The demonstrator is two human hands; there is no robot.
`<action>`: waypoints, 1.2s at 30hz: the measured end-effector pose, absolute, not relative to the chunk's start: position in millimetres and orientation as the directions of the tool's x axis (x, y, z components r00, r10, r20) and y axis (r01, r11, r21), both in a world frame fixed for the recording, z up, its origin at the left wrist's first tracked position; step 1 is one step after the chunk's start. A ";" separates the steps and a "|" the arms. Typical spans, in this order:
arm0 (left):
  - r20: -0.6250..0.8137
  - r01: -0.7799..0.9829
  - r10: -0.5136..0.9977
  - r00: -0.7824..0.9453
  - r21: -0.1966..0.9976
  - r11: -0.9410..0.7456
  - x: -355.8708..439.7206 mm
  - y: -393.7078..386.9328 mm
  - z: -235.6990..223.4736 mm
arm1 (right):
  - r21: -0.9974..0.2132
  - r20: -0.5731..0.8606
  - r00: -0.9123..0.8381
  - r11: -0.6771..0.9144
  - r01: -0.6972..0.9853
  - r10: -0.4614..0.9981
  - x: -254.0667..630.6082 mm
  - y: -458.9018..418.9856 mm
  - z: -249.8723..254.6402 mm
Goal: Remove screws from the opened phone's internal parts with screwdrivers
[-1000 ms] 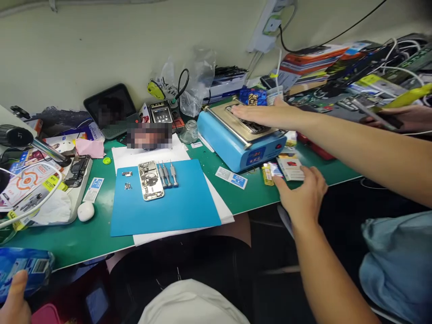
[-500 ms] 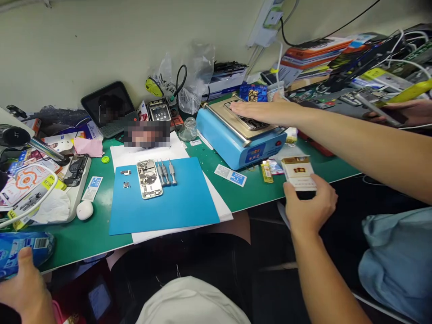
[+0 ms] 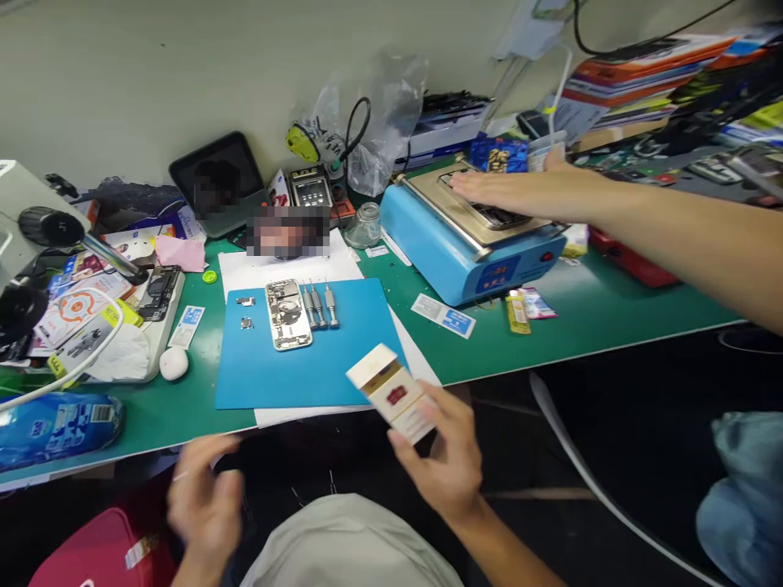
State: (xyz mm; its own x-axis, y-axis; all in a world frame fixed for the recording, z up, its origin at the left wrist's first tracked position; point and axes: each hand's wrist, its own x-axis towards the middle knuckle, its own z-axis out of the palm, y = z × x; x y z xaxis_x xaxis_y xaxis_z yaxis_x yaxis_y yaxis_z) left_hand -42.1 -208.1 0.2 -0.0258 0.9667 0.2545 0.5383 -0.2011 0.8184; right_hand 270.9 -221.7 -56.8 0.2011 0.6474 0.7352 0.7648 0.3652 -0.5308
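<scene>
My right hand (image 3: 446, 461) grips an open-topped white cigarette pack (image 3: 397, 397) with a dark red emblem, tilted above the mat's front edge. Its flip lid stands back, and what is inside cannot be made out. Over my lap, my left hand (image 3: 208, 497) is smeared by motion, fingers curved and thumb apart, with nothing visible in it. On the blue mat (image 3: 306, 383) lies an opened phone (image 3: 287, 315) with its inner parts showing. Several small screwdrivers (image 3: 321, 306) lie to its right, and small phone parts (image 3: 245, 312) to its left.
Another person's hand (image 3: 489, 191) lies flat over a phone frame on a blue heating plate (image 3: 437, 244). A yellow lighter (image 3: 517, 312) and a printed card (image 3: 444, 315) lie near it. At left are a blue plastic pack (image 3: 67, 428), a white earbud case (image 3: 174, 363) and a microscope stand (image 3: 52, 228).
My right hand has brought the cigarette pack left, from the table's right edge to before the mat. My left hand has moved right, away from the blue pack. The view has shifted slightly.
</scene>
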 end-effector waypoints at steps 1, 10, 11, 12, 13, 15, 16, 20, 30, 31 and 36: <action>0.204 0.444 0.977 0.056 0.872 -0.208 -18.6 -210.6 -5.9 | -0.545 0.721 0.155 0.414 0.729 0.675 254.5 -224.9 -53.8; -0.179 0.137 0.914 0.364 0.981 0.137 50.5 -179.5 -3.4 | -0.547 0.626 -0.062 0.494 0.676 0.778 224.7 -221.4 -36.5; -0.197 0.165 0.886 0.419 0.977 0.139 48.6 -177.5 -1.0 | -0.541 0.622 -0.070 0.493 0.681 0.780 229.4 -217.0 -33.1; -0.209 0.194 0.861 0.463 0.972 0.131 46.6 -176.3 1.2 | -0.527 0.626 -0.084 0.500 0.687 0.776 233.4 -212.5 -29.4; -0.217 0.217 0.840 0.498 0.968 0.122 44.7 -175.7 3.0 | -0.520 0.624 -0.091 0.499 0.693 0.776 236.6 -208.1 -25.4; -0.217 0.239 0.814 0.539 0.966 0.099 41.0 -175.4 5.9 | -0.523 0.615 -0.109 0.508 0.684 0.781 240.1 -200.9 -17.8; -0.212 0.239 0.804 0.555 0.967 0.090 39.2 -175.4 7.1 | -0.535 0.608 -0.113 0.510 0.673 0.786 240.5 -198.5 -14.5; -0.175 0.245 0.765 0.620 0.969 0.024 31.7 -173.7 10.2 | -0.593 0.572 -0.129 0.517 0.617 0.810 238.8 -196.3 -4.7; -0.122 0.377 0.776 0.619 0.913 -0.158 32.4 -174.4 14.9 | -0.728 0.552 -0.064 0.517 0.451 0.832 235.9 -202.5 -1.2; -0.122 0.378 0.777 0.617 0.913 -0.157 33.1 -175.2 15.5 | -0.755 0.541 -0.042 0.507 0.416 0.840 235.9 -203.6 -1.5; -0.142 0.404 0.776 0.615 0.902 -0.155 34.2 -178.6 17.1 | -0.888 0.459 0.072 0.455 0.075 0.885 239.2 -208.3 8.8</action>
State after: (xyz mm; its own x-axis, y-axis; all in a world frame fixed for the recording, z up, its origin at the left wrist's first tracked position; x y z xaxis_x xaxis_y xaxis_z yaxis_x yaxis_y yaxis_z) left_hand 34.2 -178.6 17.1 0.6149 0.7757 -0.1419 0.4038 -0.1552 0.9016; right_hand 239.2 -208.3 8.8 0.0721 0.8853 0.4594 0.0752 0.4545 -0.8876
